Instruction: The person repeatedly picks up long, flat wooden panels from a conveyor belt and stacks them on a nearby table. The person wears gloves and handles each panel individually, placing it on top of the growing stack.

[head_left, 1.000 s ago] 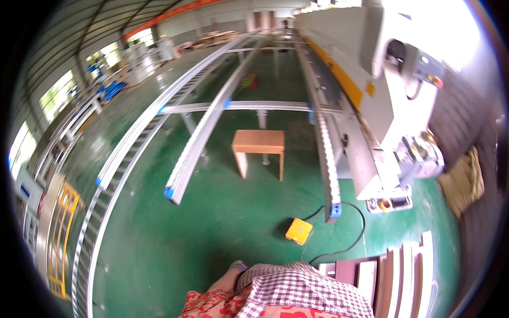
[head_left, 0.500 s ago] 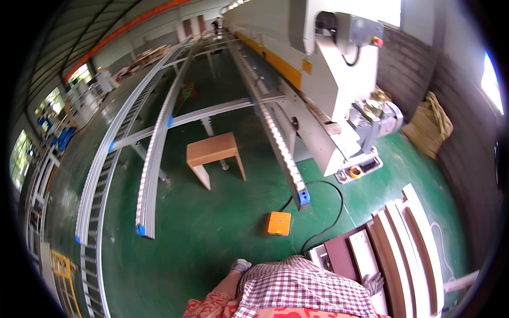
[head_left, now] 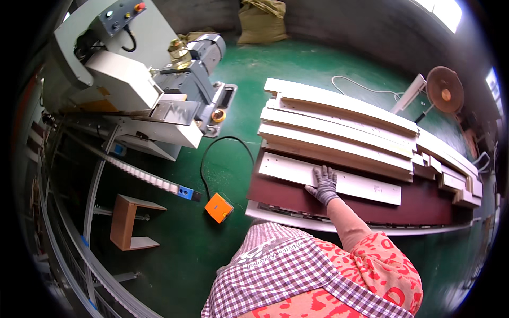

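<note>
My right hand (head_left: 323,186), in a grey striped glove, lies palm down on a white board (head_left: 371,187) with small holes. Its fingers are spread and it grips nothing. The board rests on a dark red panel surface (head_left: 286,190). Just beyond the hand, several white panels with brown edges (head_left: 339,139) are stacked lengthwise. Out of view is my left hand.
An orange box (head_left: 219,208) with a black cable sits on the green floor. To the left stand a machine (head_left: 122,79) with a motor, a roller rail (head_left: 138,169) and a small wooden stool (head_left: 123,222). A round brown fan (head_left: 445,90) stands at the far right.
The view has swung right toward the stacked panels. My right hand, earlier partly visible at the boards, now shows fully on the white board. My left hand has left the view.
</note>
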Demonstrator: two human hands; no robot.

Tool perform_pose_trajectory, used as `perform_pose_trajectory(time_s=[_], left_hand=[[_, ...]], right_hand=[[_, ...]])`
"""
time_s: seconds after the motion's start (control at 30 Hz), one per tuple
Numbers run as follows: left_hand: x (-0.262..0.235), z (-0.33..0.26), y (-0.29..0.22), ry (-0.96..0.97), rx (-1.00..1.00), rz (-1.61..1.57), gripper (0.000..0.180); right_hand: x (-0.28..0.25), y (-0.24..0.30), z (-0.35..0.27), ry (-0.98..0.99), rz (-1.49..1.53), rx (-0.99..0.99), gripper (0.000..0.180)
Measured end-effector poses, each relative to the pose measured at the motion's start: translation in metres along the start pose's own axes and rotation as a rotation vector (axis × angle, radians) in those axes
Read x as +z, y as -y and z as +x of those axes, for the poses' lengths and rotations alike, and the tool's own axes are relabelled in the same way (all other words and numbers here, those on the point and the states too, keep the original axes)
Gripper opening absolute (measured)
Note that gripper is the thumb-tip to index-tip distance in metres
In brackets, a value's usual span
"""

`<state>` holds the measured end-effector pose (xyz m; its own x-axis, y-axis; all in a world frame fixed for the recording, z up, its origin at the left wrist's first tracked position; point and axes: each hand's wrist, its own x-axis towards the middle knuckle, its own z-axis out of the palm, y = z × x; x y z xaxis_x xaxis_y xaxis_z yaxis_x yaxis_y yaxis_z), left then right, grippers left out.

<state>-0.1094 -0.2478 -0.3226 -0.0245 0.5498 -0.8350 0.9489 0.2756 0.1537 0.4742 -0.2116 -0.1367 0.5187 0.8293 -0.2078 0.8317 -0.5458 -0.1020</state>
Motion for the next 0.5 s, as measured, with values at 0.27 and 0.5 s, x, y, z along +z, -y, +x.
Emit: perform_pose_trajectory(time_s=[0.27, 0.5], left_hand=[[-0.015, 0.011, -0.006, 0.009, 0.002, -0.02, 0.05], [-0.028, 0.018, -0.016, 0.012, 0.005, -0.005, 0.05]], right_hand=[[-0.015, -0.006, -0.033, 0.076, 0.061, 0.357, 0.093], [-0.017, -0.011, -0.018, 0.055, 0.108, 0.33, 0.093]])
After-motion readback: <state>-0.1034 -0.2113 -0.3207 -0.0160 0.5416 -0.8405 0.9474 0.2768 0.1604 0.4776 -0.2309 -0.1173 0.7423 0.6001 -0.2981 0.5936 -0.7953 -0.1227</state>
